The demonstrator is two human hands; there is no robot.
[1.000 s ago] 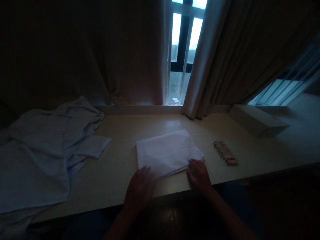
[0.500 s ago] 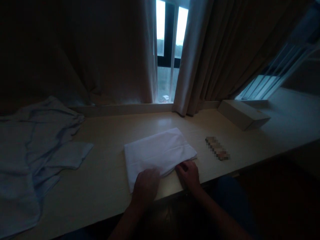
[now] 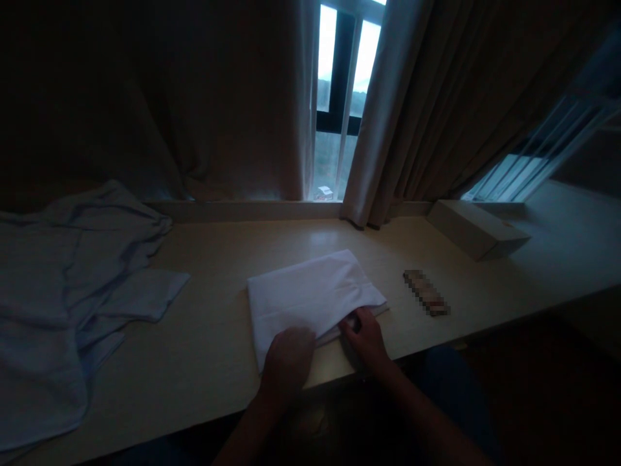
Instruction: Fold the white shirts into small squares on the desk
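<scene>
A folded white cloth (image 3: 305,288) lies on the light wooden desk, its layers parted a little along the near right edge. My left hand (image 3: 290,359) is at the cloth's near edge, fingers curled over it; dim light blurs the fingertips. To the right, my right hand (image 3: 366,338) pinches the upper layer between thumb and fingers and holds that edge slightly raised. Part of the lower layer shows beneath. The fingertips of the right hand are partly hidden by the fabric.
Loose, crumpled pale garments (image 3: 43,310) cover the left end of the desk (image 3: 194,362). Right of the cloth lies a small pixelated oblong item (image 3: 427,293). A pale box (image 3: 480,228) stands farther back, near the curtains (image 3: 378,129) and window (image 3: 332,162).
The near right edge of the cloth has been lifted a little by my right hand, and more of the layer below shows. My left hand stays at the near edge. The view has shifted slightly.
</scene>
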